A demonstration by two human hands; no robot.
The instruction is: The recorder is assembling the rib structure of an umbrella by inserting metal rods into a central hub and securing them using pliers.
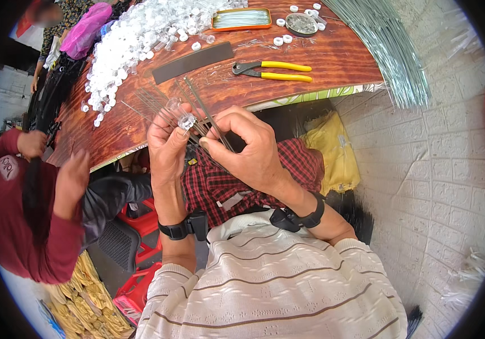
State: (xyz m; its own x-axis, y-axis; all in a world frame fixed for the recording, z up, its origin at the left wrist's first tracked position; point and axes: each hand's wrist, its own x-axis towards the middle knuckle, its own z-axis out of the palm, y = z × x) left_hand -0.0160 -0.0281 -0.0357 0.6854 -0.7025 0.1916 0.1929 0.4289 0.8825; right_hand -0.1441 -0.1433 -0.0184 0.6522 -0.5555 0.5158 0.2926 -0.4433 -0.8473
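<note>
A long wood-grain surface (321,59) with a patterned edge runs across the upper frame, above a pale brick floor (434,169). A heap of small clear plastic caps (141,39) covers the surface's far left part, and a thick bundle of silvery wires (389,45) hangs over its right end. Beside the surface's left edge, another person in a maroon sleeve (16,226) works with both hands raised.

A yellow sack (336,152) lies on the floor under the surface's right end. A flat dark strip (193,62) rests on the surface near the caps, with yellow-handled pliers (273,70) just to its right. Farther back sits a shallow orange-rimmed tray (241,18) holding pale rods, and beside it a round tin lid (302,24) ringed by loose white caps.

At centre, over a lap in red plaid, the left hand (166,147) holds a small clear plastic piece (185,120) at its fingertips, its grip closed around it and a fan of thin dark wires (197,116). The right hand (248,150) pinches those same wires in a narrow grip just beside the left. Both wrists carry black straps.
</note>
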